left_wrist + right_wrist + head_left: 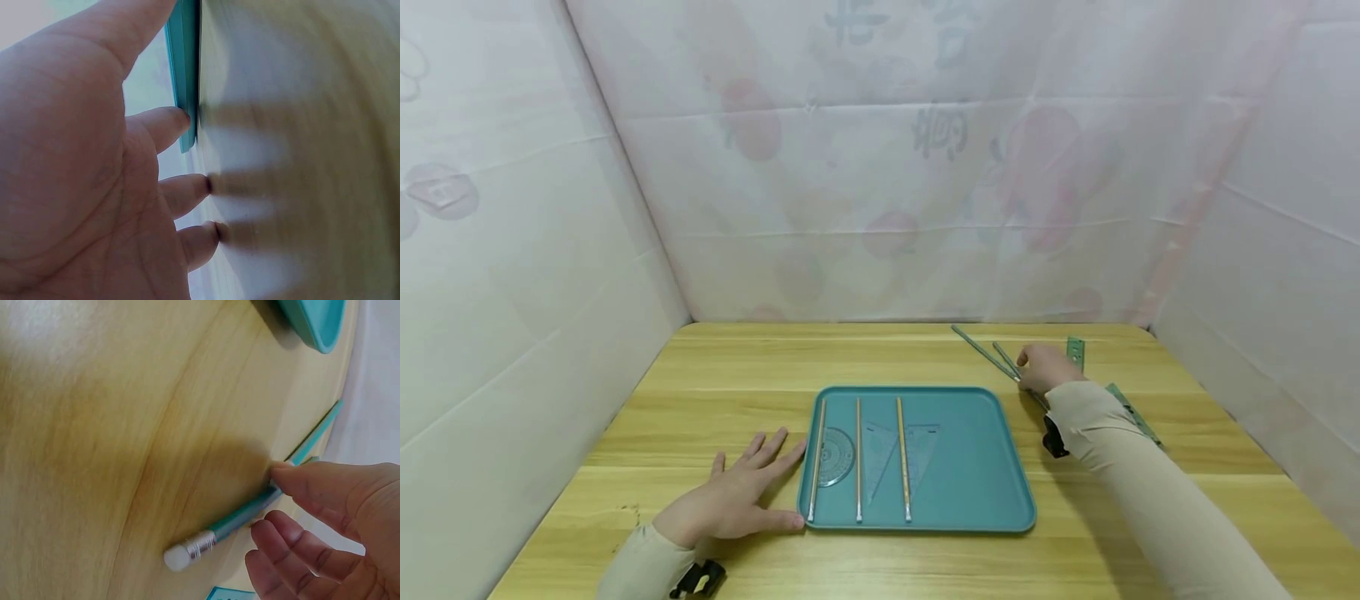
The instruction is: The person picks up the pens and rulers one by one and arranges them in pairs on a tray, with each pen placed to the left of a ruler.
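My right hand (1051, 368) is over the table right of the tray, thumb and fingers pinching a green pencil (240, 515) with a white eraser end. A second green pencil (981, 350) lies beside it, one end near my fingertips. My left hand (737, 496) is spread at the left side of the teal tray (977, 521), with thumb and a finger touching its edge. Three yellowish pencils (902, 458) lie apart in the tray, roughly parallel. One crosses a clear protractor (841, 458); another crosses a clear set square (921, 450). Between them lies another clear set square (876, 458).
Green flat pieces with cut-outs lie on the wooden table (737, 358) beyond my right hand: one upper piece (1076, 353) and one lower piece (1138, 417), partly hidden by my sleeve. Patterned pale cloth (865, 208) hangs behind the table and along both sides.
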`<state>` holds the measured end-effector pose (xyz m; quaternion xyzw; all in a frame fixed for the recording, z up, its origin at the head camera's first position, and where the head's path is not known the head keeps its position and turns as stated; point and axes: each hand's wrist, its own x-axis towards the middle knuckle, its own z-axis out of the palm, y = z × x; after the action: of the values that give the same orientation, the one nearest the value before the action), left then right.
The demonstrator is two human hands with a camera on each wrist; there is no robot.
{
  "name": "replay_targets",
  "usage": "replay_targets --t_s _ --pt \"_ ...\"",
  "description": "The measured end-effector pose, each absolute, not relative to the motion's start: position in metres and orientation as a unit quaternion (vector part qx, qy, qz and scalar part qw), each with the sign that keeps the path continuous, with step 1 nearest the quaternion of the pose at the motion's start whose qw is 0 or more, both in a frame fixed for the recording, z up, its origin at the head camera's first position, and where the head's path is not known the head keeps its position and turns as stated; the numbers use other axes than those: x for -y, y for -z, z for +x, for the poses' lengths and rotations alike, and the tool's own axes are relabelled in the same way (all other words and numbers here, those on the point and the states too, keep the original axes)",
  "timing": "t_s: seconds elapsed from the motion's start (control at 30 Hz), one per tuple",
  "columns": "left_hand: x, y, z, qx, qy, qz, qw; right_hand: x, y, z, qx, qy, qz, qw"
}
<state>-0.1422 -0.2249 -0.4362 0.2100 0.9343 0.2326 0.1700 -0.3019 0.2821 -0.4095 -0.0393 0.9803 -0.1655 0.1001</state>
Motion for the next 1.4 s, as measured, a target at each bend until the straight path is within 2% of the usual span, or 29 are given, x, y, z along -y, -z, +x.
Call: replay_targets --t_s 1.4 --pt "0.226 0.435 -0.142 -0.936 -0.226 0.209 0.173 -0.309 0.408 -0.298 -0.973 0.194 -0.021 0.125"
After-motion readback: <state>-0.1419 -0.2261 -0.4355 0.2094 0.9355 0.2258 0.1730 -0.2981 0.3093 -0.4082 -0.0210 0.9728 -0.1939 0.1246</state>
